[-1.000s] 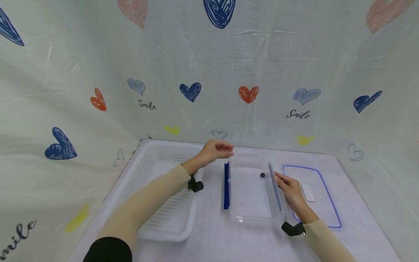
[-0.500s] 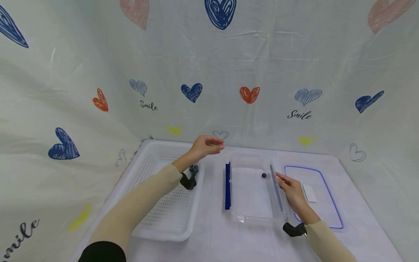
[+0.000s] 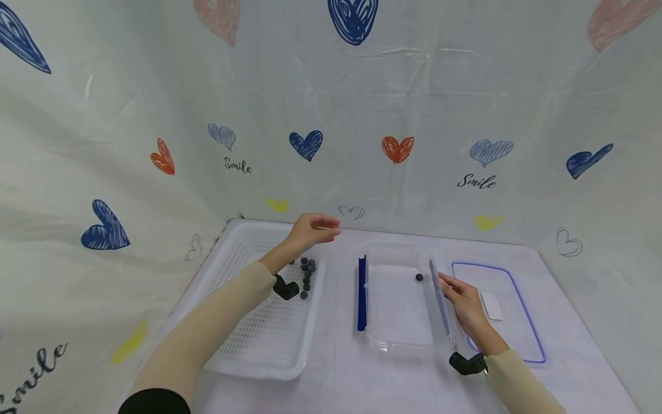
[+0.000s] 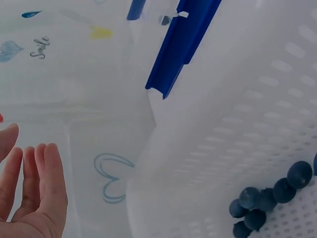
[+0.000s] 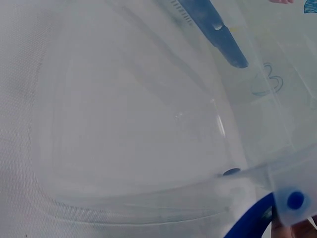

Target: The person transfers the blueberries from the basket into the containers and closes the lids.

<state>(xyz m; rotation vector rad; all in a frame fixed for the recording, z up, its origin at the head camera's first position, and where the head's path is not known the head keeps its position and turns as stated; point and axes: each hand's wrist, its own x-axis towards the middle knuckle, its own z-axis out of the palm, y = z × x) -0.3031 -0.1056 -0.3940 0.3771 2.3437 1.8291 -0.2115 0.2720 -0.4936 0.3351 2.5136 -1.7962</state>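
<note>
Above the far right part of a white perforated basket (image 3: 258, 339) hovers my left hand (image 3: 312, 230), nothing in it. The left wrist view shows its fingers (image 4: 52, 183) extended. Several blueberries (image 4: 299, 174) lie on the basket's floor near its right wall; the forearm hides part of the basket. To the right stands a lidless clear plastic box (image 3: 398, 347) with blue side latches. A single blueberry (image 3: 419, 277) is inside it, towards the far right. My right hand (image 3: 468, 310) grips the box's right side at the raised latch (image 3: 439, 296); its fingertips are partly hidden.
A clear lid (image 3: 509, 339) with a blue seal lies flat right of the box, a white rectangular patch (image 3: 492, 306) on it. The box's left latch (image 3: 362, 294) sticks out towards the basket. A heart-printed curtain (image 3: 351, 98) hangs behind the table.
My left hand has moved left from beside the box to above the basket, uncovering blueberries there. The right hand keeps its hold, and the blueberry in the box stays put.
</note>
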